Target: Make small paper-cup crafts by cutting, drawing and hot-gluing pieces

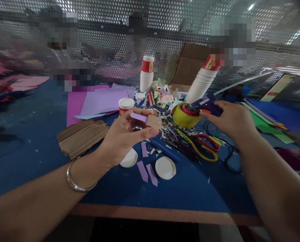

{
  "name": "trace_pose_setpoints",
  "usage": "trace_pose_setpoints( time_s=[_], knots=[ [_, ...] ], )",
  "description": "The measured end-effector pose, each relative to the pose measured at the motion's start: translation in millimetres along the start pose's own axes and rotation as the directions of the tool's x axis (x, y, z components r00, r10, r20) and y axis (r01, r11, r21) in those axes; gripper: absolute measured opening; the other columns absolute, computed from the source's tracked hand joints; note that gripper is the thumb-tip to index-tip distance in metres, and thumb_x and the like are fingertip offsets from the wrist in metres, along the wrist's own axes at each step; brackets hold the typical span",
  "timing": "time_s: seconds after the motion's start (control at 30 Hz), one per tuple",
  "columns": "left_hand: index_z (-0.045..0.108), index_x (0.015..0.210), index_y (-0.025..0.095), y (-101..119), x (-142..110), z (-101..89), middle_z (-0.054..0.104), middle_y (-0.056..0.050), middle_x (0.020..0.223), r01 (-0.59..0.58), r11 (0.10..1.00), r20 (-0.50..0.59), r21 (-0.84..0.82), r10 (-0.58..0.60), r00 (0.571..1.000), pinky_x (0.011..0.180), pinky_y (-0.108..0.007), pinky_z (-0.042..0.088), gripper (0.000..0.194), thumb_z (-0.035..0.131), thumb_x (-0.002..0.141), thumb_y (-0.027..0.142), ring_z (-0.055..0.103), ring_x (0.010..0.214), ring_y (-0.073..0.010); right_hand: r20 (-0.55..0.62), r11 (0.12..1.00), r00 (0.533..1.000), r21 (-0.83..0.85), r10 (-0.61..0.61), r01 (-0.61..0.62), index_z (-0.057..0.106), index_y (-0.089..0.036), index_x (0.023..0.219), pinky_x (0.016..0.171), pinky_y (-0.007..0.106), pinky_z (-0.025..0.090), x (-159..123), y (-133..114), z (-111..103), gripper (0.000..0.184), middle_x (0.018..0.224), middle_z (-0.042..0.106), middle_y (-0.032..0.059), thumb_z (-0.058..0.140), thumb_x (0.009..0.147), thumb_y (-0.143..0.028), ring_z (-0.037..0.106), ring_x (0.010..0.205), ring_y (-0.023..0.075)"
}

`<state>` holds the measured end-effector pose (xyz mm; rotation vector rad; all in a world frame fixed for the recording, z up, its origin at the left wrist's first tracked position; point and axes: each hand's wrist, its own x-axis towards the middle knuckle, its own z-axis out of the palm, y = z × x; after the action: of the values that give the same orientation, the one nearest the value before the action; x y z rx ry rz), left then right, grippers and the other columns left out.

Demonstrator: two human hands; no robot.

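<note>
My left hand [126, 136] pinches a small piece of brown cardboard [153, 122] between thumb and fingers. A purple paper strip [138, 117] sticks out from the cardboard toward the palm. On the right, my right hand [232, 117] grips a dark blue glue gun [207, 105] with a small red light. Its front end is over a roll of yellow tape [186, 117]. Below my left hand lie purple paper strips [142, 171] with pointed ends and a white paper disc [165, 168]. Another white disc [129, 158] is partly covered by that hand.
Scissors [205, 148] and a blue pen [165, 150] lie among paper scraps. Stacked paper cups [147, 74] and a leaning cup stack [201, 80] stand behind. Corrugated cardboard [80, 136] and purple sheets [104, 101] lie left; coloured sheets [271, 114] right. A black cord [227, 158] curves beside my right arm.
</note>
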<state>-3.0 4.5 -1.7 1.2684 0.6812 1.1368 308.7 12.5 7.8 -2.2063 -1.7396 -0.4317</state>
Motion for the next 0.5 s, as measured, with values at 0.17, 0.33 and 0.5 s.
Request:
trace_pose_setpoints(
  time_s=[0.17,0.33,0.5],
  knots=[
    [0.07,0.096,0.024,-2.1,1.4,-1.1,0.07,0.002,0.092,0.01,1.0,0.021,-0.025,-0.009,1.0,0.079,-0.026,0.051,0.037,0.089,0.065,0.018,0.062,0.086,-0.0126,-0.079,0.999,0.996,-0.001,0.034,-0.034,0.074,-0.01,0.109,0.073,0.037,0.047,-5.2,-1.8,-2.9,0.047,0.094,0.076,0.0165,0.07,0.081,-0.048,0.068,0.085,0.0284],
    [0.069,0.097,0.022,-2.6,0.6,-2.0,0.071,0.002,0.089,0.007,0.998,0.029,-0.066,-0.005,1.0,0.083,-0.026,0.051,0.036,0.089,0.067,0.018,0.063,0.086,-0.0117,-0.404,0.975,0.908,0.129,-0.114,0.18,0.074,-0.016,0.094,0.078,0.036,0.05,-23.2,-25.7,-13.5,0.02,0.087,0.075,0.01,0.072,0.08,-0.03,0.067,0.081,0.0233],
    [0.067,0.095,0.022,-1.4,1.3,-2.0,0.07,0.002,0.087,-0.022,0.998,-0.022,-0.051,0.02,1.0,0.083,-0.029,0.052,0.037,0.089,0.065,0.021,0.064,0.084,-0.0134,-0.153,0.615,0.813,0.58,-0.562,0.535,0.071,-0.021,0.089,0.069,0.03,0.053,-61.9,-76.1,-26.5,0.01,0.083,0.072,0.003,0.064,0.09,-0.028,0.066,0.074,0.0168]
  ],
)
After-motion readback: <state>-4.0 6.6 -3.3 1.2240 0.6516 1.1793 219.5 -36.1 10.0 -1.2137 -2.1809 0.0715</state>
